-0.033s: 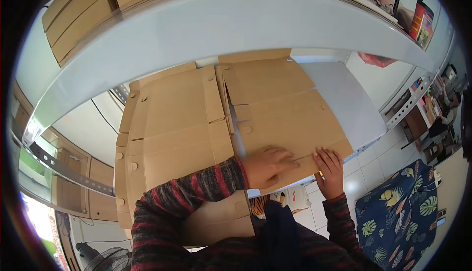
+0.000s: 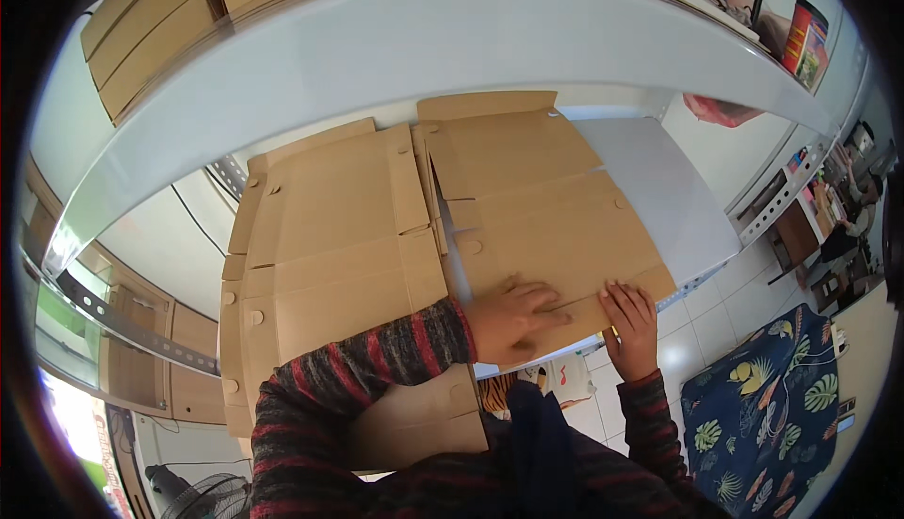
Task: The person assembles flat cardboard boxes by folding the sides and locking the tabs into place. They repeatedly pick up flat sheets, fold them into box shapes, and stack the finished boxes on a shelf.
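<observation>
A flattened brown cardboard box sheet point(image 2: 556, 222) with crease lines and round tabs lies on the right of the shelf in front of me. My left hand point(image 2: 516, 319) rests on its near part with fingers spread, holding nothing. Over the near flap point(image 2: 589, 321), the fingers of my right hand point(image 2: 633, 326) lie stretched on the crease, the thumb at the flap's front edge. To the left is another flattened cardboard sheet point(image 2: 344, 269), partly covered by my left sleeve.
Above runs a grey metal shelf beam point(image 2: 452, 43); stacked cardboard boxes point(image 2: 155, 34) sit over it at left. Perforated posts stand on both sides. A leaf-patterned cloth point(image 2: 758, 406) hangs at right, a fan point(image 2: 202, 493) stands lower left. Far right, another person point(image 2: 862, 199) is visible.
The fingers of my left hand have shifted slightly on the cardboard and look more spread. My right hand stays at the crease.
</observation>
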A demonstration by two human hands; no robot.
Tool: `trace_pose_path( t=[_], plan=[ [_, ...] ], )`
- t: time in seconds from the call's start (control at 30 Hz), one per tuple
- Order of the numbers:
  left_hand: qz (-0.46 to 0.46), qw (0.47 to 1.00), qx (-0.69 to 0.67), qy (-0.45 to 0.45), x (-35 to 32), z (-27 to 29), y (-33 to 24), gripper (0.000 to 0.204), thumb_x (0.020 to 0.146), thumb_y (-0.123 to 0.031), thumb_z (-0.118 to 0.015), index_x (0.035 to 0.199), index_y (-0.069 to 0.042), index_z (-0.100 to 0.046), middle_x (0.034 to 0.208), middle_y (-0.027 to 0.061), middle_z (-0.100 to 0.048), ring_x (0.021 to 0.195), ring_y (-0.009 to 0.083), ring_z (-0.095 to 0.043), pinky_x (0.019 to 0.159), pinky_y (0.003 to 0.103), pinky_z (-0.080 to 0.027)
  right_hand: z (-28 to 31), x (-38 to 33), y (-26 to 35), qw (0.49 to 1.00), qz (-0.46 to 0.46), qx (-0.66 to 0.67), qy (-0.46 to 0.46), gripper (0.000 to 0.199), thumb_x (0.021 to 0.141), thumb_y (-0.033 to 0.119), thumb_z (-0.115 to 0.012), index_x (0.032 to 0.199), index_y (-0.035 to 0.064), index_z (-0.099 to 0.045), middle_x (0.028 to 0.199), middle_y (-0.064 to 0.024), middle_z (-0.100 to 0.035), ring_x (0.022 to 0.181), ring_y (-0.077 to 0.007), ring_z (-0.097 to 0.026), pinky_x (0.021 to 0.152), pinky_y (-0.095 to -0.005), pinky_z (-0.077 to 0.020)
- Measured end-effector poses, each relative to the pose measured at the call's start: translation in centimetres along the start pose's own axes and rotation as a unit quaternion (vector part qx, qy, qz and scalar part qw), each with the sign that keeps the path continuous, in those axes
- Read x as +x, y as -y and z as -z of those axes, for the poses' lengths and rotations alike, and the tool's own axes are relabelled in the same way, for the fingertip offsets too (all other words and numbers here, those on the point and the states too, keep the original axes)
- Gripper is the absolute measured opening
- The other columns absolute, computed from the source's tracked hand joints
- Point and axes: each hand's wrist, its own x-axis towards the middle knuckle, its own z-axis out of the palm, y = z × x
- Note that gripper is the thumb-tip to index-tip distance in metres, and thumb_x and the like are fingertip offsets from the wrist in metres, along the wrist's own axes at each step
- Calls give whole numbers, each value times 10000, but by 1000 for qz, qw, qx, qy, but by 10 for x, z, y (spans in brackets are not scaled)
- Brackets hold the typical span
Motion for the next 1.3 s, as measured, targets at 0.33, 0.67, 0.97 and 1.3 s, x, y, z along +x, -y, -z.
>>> trace_pose_path(
  t=[0.33, 0.67, 0.97, 1.3],
  plan=[
    [-17, 998, 41, 53, -9, -11, -2, 840, 680, -320, -735, 1428, -188, -375, 1452, 199, -269, 1374, 402, -222, 1018, 706, -166, -1, -8, 8, 999, 26, -32, -30, 380, 758, 16, -593, 1138, 16, -611, 1192, -139, -609, 1136, -299, -562, 988, -442, -420],
    [6, 993, 71, 94, -4, -3, -12, 801, 730, -333, -703, 1436, -175, -358, 1480, 198, -216, 1396, 391, -189, 1009, 717, -186, 3, -5, 26, 998, 39, 0, -44, 301, 794, 38, -574, 1087, 30, -644, 1155, -115, -639, 1111, -271, -595, 975, -425, -442],
    [12, 995, 67, 72, -2, -5, -10, 744, 797, -432, -653, 1431, -166, -367, 1492, 177, -215, 1398, 381, -195, 1020, 712, -179, -17, -9, 15, 994, 29, 45, -90, 238, 801, 54, -600, 1025, 31, -676, 1119, -102, -662, 1078, -244, -619, 945, -403, -462],
    [55, 996, 60, 37, 3, -14, -11, 852, 766, -435, -684, 1452, -131, -281, 1467, 167, -275, 1382, 352, -243, 1029, 690, -205, 18, 2, -39, 971, -156, 122, -134, 533, 783, 178, -693, 1260, 5, -529, 1257, -214, -532, 1168, -380, -498, 1014, -426, -364]
  ],
)
